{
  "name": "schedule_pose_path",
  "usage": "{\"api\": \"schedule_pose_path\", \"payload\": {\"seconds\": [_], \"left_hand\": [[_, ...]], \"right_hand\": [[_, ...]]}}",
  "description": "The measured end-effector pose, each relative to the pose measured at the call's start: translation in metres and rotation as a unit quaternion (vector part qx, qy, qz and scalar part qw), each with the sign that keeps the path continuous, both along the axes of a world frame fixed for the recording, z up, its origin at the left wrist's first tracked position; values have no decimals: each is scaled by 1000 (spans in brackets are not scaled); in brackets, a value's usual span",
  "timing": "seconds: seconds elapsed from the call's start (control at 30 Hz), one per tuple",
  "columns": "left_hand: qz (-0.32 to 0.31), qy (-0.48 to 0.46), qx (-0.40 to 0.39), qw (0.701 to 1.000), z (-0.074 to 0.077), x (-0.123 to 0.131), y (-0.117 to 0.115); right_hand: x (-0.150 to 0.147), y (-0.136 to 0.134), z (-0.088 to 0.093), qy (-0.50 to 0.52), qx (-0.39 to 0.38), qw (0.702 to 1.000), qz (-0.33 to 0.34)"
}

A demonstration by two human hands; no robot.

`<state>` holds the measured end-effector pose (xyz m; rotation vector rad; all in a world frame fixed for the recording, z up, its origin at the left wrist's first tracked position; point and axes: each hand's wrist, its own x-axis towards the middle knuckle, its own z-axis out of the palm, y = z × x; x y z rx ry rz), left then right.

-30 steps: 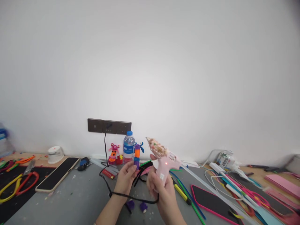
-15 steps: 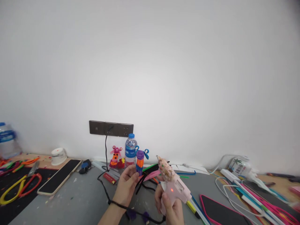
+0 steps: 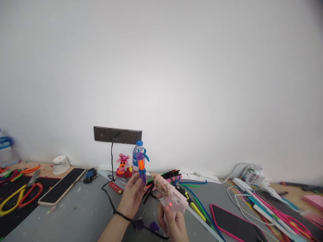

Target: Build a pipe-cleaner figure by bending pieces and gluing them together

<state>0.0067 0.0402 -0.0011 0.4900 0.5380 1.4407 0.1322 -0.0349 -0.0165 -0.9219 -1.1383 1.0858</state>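
My left hand is closed on the lower end of a pipe-cleaner figure, purple and orange with blue loops at its top, held upright. My right hand is wrapped round the handle of a pink hot glue gun, its red light glowing. The gun's crusted nozzle points up and left, close to the figure's right side; I cannot tell whether they touch. The gun's black cord runs across my left wrist. A finished-looking pink and orange figure stands behind, beside a water bottle.
A phone, a white tub and yellow-red scissors lie left. To the right are a pink-edged phone, a yellow-black cutter, pipe cleaners and white cables. A socket strip is on the wall.
The glue gun has moved left, nearer the pipe-cleaner figure. The figure has turned and shifted slightly left in my left hand, and its blue loops now sit differently.
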Motion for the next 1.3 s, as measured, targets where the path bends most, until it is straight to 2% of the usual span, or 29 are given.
{"api": "schedule_pose_path", "payload": {"seconds": [0.17, 0.9, 1.3], "left_hand": [[-23, -13, 5, 1000, 2, 1, -2], [-24, 3, -3, 1000, 1, 0, -2], [-17, -1, 1, 1000, 1, -2, -1]], "right_hand": [[-4, 0, -6, 4, -23, 1000, -15], [-7, 4, -10, 32, -4, 998, -51], [-6, 3, -9, 16, -9, 999, -35]]}}
